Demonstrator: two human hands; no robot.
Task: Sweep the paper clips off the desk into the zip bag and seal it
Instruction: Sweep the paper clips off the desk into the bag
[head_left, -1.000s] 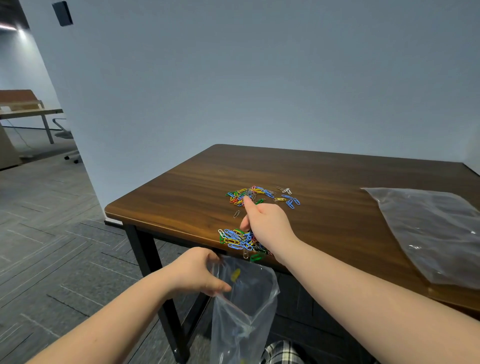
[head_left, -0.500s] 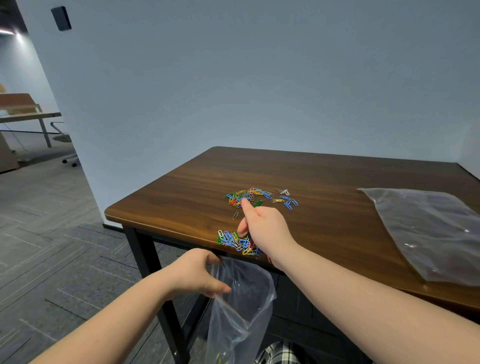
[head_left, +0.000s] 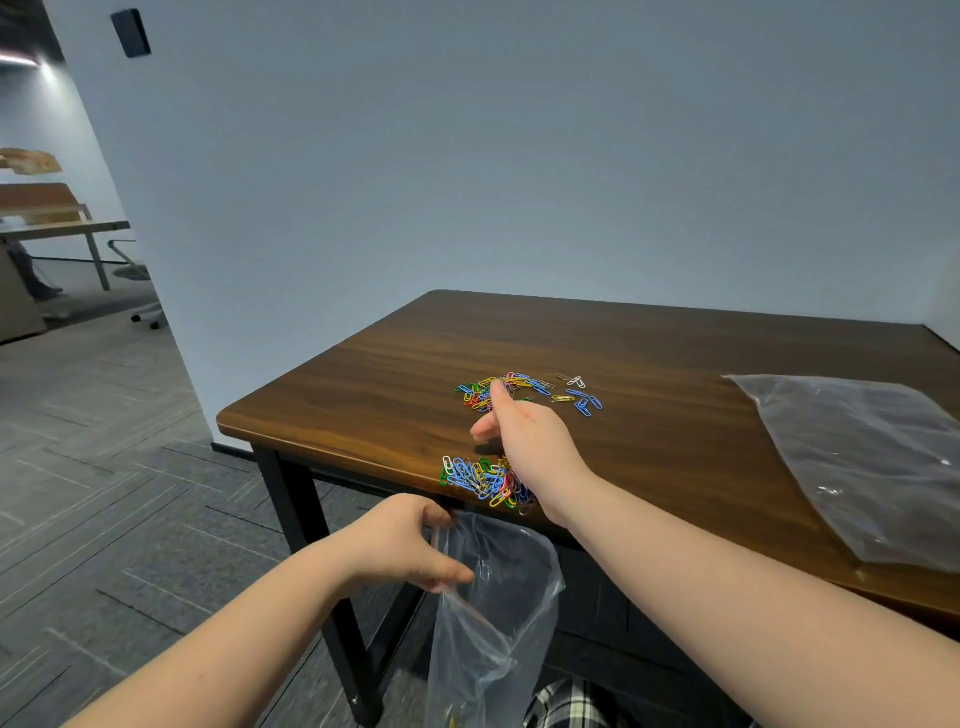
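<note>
1. At left, the person's left hand (head_left: 410, 545) pinches the rim of the zip bag (head_left: 493, 613), its grip clenched on the plastic, and holds the mouth agape just under the front edge of the desk (head_left: 363, 395).
2. On that edge, directly above the bag's mouth, a heap of paper clips (head_left: 480, 478) lies ready to drop; the sweeping step is in hand and looks only partly done.
3. Further back on the desk, the right hand (head_left: 524, 441) reaches over the heap, its grip released and holding nothing, forefinger stretched to the second scatter of clips (head_left: 514, 389), which sits well apart from the edge.
4. The next move, on this showing, calls for raking the far scatter toward the near heap, then pushing everything over the edge while the bag stays wide and close beneath; a slack mouth would let clips fall to the floor.
5. At right, a second clear bag (head_left: 872, 467) lies flat on the desk, untouched.
6. The lower end of the zip bag is cut off by the frame; a yellowish fleck near the bottom may be a clip already inside, though the view is too poor to say. The seal strip cannot be made out.
</note>
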